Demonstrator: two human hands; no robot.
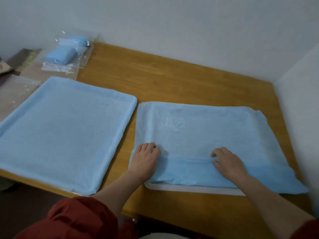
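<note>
A light blue absorbent pad [198,131] lies on the right half of the wooden table [172,80]. Its near edge is folded over into a blue strip [186,171], with a white underside edge [189,188] showing below. My left hand [145,161] rests on the left end of that fold, fingers curled onto the pad's edge. My right hand [227,163] lies on the fold further right, fingertips pinching the folded edge. A second blue pad [63,131] lies spread flat on the left.
A clear plastic bag with folded blue pads [65,52] sits at the back left on a clear sheet. White walls close off the back and right. The table's near edge [198,221] runs under my forearms; red sleeves show at the bottom.
</note>
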